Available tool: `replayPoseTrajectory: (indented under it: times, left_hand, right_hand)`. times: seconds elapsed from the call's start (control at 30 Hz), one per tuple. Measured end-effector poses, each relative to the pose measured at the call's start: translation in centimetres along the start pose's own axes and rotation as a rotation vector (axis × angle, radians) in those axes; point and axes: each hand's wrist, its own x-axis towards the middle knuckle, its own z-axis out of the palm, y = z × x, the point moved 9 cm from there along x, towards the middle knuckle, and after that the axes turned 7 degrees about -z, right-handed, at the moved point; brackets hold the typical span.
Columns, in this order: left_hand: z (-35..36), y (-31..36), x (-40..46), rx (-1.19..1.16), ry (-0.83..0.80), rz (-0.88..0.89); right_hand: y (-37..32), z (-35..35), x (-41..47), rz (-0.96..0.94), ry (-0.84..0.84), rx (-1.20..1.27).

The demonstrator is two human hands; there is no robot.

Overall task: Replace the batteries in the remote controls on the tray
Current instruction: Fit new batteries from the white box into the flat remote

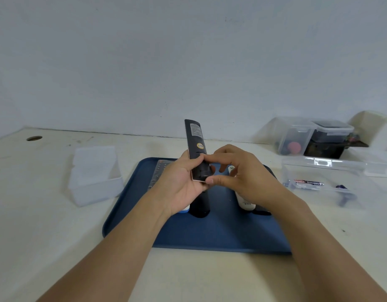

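Black remote (196,144) is gripped back-up by left hand (179,184) above the blue tray (210,234), so its battery cover can be thumbed by right hand (242,177).

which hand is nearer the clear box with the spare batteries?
Right. The right hand is over the tray's right half, working at the held black remote; the battery box lies off to its right. The left hand grips the remote, farther left.

one blue rectangular plastic tray (210,236); five remote controls visible, one black slim one (196,140) held up; four clear plastic boxes; two bare hands.
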Motion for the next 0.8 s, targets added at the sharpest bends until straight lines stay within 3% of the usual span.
replayPoseTrajectory:
  times: [0.5,0.8]
  left_hand:
    - [-0.7,-0.5,0.0,-0.012,0.111,0.047]
    - [0.9,-0.4,-0.2,0.178,0.067,0.043]
  right_hand:
    - [0.9,0.6,-0.4,0.049,0.068,-0.050]
    - [0.3,0.6,-0.5,0.186,0.134,0.010]
